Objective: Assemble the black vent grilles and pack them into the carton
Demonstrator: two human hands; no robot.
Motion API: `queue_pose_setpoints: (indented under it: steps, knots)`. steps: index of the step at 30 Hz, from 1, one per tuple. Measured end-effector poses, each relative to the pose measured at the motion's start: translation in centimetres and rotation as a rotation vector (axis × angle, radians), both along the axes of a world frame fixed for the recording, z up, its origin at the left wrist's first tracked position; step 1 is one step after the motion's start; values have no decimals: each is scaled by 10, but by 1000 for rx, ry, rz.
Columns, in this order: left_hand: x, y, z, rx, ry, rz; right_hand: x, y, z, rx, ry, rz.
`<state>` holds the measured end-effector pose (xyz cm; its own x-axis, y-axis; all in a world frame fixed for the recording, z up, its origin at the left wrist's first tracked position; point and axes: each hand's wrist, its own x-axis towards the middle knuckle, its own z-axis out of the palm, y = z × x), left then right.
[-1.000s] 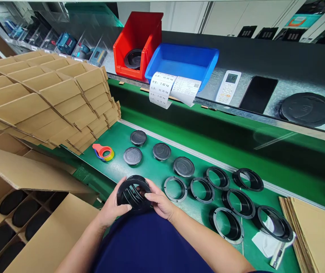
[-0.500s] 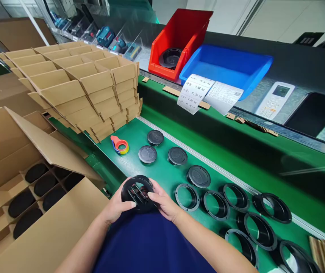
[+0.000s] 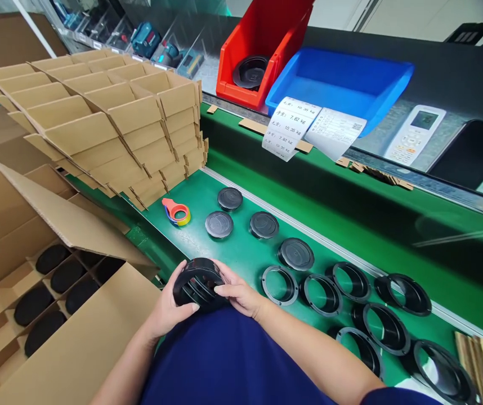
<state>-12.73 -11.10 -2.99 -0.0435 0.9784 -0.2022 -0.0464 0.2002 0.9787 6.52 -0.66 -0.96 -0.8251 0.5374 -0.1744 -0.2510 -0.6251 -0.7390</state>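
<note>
Between both hands, close to my body, is a round black air vent [image 3: 200, 266] with slats across its opening. Its slatted side is tilted up toward me. My left hand [image 3: 168, 308] grips its left rim, thumb along the lower edge. On the opposite side my right hand [image 3: 238, 290] is closed around the rim, its thumb at the slats. Beyond them, several round black discs with closed faces [image 3: 264, 225] lie on the green work surface [image 3: 191, 239]. Several hollow black rings with flanges [image 3: 280, 285] stand to the right.
An open carton [image 3: 110, 320] at left holds black round parts in cardboard cells. Stacked cardboard dividers [image 3: 110, 129] stand behind it. A tape dispenser [image 3: 177, 212] lies nearby. The shelf carries a red bin [image 3: 241, 73], a blue tray [image 3: 343, 84], printed labels [image 3: 287, 126] and a remote control [image 3: 416, 135].
The air vent has tipped in my hands, showing more of its outer wall and a narrower view of its slats. Both hands keep their grip. The camera view has shifted slightly.
</note>
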Motion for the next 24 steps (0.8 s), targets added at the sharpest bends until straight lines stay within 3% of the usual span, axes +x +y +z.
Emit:
queue_pose_setpoints:
  steps: [6,9,11,15,17,20,24]
  knots:
    - [5,2,9,27,177,-4,6,0,-4,-42,29,2]
    - [9,2,11,50,303,-17,11,2,-11,24,19,-7]
    - [11,3,9,166,499,0,16,5,-12,226,-47,-35]
    - [10,3,0,692,920,115,28,11,-7,928,-207,-196]
    - [9,3,-3,887,1037,221,34,11,-4,1161,-214,-259]
    - [10,2,0,1012,1141,331,39,9,-8,1327,-199,-342]
    - [13,4,9,1050,1174,335,40,3,-20,1334,-200,-431]
